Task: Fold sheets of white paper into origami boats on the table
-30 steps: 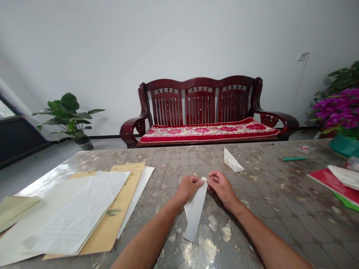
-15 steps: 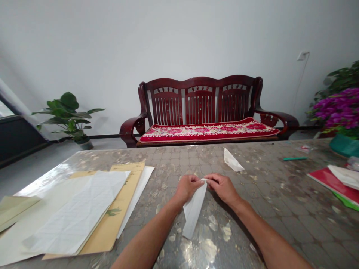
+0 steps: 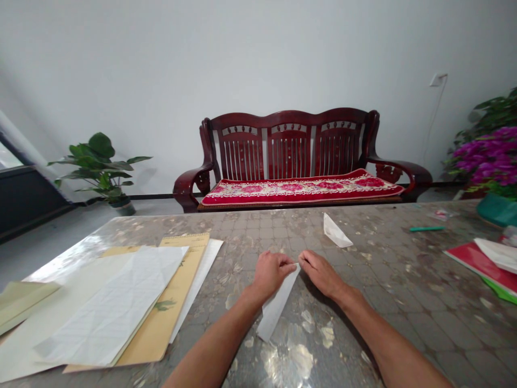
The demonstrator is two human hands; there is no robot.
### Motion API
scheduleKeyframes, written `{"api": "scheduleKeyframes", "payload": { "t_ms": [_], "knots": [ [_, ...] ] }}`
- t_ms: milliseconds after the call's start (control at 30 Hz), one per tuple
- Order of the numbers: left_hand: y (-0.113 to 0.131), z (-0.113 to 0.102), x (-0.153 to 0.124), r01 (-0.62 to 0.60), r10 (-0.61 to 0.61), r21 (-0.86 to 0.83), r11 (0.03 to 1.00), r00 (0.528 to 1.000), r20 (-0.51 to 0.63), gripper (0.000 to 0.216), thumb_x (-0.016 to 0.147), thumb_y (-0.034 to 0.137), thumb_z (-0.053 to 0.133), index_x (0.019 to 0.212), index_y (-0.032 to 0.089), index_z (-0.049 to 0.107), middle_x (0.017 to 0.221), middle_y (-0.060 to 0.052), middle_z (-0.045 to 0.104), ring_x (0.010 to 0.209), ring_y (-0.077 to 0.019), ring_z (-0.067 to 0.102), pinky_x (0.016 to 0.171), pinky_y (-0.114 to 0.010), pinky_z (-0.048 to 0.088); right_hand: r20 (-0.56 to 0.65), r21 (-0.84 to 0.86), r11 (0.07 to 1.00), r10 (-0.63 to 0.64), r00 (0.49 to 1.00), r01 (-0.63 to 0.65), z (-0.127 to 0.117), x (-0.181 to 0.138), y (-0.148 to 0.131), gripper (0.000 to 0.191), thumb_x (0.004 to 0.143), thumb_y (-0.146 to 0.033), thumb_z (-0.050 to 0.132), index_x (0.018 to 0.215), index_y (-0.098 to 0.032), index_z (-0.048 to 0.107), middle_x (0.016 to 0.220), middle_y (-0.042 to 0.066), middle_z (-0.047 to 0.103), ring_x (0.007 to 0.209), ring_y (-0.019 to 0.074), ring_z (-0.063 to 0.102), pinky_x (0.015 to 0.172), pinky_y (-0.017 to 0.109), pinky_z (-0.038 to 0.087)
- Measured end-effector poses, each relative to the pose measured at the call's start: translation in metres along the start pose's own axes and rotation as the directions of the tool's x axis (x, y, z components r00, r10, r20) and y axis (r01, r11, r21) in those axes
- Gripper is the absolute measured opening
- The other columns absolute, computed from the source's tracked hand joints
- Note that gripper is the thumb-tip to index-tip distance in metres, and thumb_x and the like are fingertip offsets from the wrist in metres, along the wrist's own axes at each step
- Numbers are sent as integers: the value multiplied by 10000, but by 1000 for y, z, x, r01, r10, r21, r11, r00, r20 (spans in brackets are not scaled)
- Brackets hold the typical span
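A narrow strip of folded white paper [image 3: 277, 310] slants over the table in front of me. My left hand [image 3: 271, 272] pinches its far end between thumb and fingers, and the wrist covers part of its left edge. At the tip of that same end is my right hand [image 3: 318, 269], its fingers curled closed against the paper's corner; whether the corner lies between them is hard to see. Beyond my hands, a small folded white paper piece [image 3: 336, 231] rests on the table.
Loose white sheets [image 3: 117, 307] and a tan notebook [image 3: 161, 323] lie on the patterned table [image 3: 404, 302] at left. To the right are a green pen [image 3: 427, 229], a red booklet [image 3: 480, 264] and a flower pot [image 3: 498, 210]. A wooden bench [image 3: 288, 145] stands behind.
The paper strip's near end has swung slightly left. My right hand has shifted a little right, and its fingers have curled in more at the tip.
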State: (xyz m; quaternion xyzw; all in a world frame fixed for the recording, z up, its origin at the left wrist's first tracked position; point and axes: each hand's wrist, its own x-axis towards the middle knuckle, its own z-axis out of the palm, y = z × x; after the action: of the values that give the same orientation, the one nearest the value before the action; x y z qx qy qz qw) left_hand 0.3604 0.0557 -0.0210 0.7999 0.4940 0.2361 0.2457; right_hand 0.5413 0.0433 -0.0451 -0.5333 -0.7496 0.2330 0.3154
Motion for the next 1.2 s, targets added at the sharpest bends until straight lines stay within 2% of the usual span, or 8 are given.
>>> {"api": "scheduleKeyframes", "payload": {
  "t_ms": [200, 367, 500, 600, 800, 967, 1100, 1200],
  "knots": [
    [-3, 7, 0, 107, -106, -32, 994, 994, 13, 265, 836, 351, 554, 712, 197, 730, 646, 4, 673, 661, -146, 599, 691, -242, 407, 83, -146, 987, -57, 995, 69, 4, 2, 0, 350, 963, -376, 378, 677, -209, 490, 721, -4, 560, 697, 146, 501, 643, 255, 313],
    [-2, 9, 4, 315, -310, -90, 945, 949, 63, 252, 803, 361, 572, 714, 174, 715, 624, 26, 631, 629, -129, 574, 537, -207, 319, 56, -176, 984, 52, 997, -41, 2, 8, 1, 414, 938, -437, 411, 607, -206, 502, 601, -15, 549, 598, 136, 481, 572, 256, 264],
    [-6, 0, 7, 414, -415, -44, 909, 910, -12, 245, 828, 317, 519, 763, 191, 718, 690, 18, 671, 679, -139, 617, 544, -207, 325, -86, -122, 981, 138, 987, -148, -4, 7, 5, 426, 964, -455, 348, 733, -220, 618, 708, 12, 650, 699, 172, 582, 635, 264, 352],
    [-14, -11, 8, 485, -482, 11, 875, 872, -82, 255, 842, 314, 499, 807, 205, 727, 747, -13, 707, 736, -173, 653, 601, -228, 366, -180, -36, 997, 56, 982, -64, -2, 3, 5, 330, 953, -380, 381, 913, -225, 670, 923, 45, 703, 900, 196, 624, 797, 292, 429],
    [-29, -22, 6, 549, -514, 221, 806, 834, -201, 310, 887, 351, 448, 794, 222, 714, 850, -74, 751, 880, -235, 687, 750, -300, 415, 55, 107, 973, -212, 976, 206, 12, -6, -19, 315, 919, -326, 503, 1173, -221, 656, 1220, 77, 660, 1147, 209, 569, 1016, 357, 402],
    [-45, -27, 7, 612, -552, 253, 750, 789, -270, 373, 922, 343, 384, 891, 195, 725, 939, -143, 751, 924, -283, 689, 776, -363, 429, 129, -15, 981, -192, 973, 195, 20, -13, -37, 687, 717, -358, 747, 1358, -231, 533, 1359, 95, 569, 1230, 274, 509, 1051, 412, 378],
    [-54, -31, 7, 624, -545, 294, 724, 778, -312, 357, 905, 316, 409, 908, 165, 733, 960, -178, 738, 956, -318, 676, 829, -416, 428, 108, -157, 970, -169, 980, 185, 26, -15, -35, 519, 797, -242, 663, 1308, -254, 576, 1282, 83, 621, 1174, 257, 534, 1015, 402, 390],
    [-57, -31, 4, 601, -503, 354, 717, 797, -334, 326, 887, 352, 469, 911, 153, 726, 990, -182, 721, 1005, -341, 648, 893, -463, 411, 102, -209, 951, -211, 972, 228, 27, -14, -30, 402, 852, -196, 597, 1249, -254, 617, 1214, 71, 657, 1123, 240, 550, 985, 389, 404]
  ]
}}
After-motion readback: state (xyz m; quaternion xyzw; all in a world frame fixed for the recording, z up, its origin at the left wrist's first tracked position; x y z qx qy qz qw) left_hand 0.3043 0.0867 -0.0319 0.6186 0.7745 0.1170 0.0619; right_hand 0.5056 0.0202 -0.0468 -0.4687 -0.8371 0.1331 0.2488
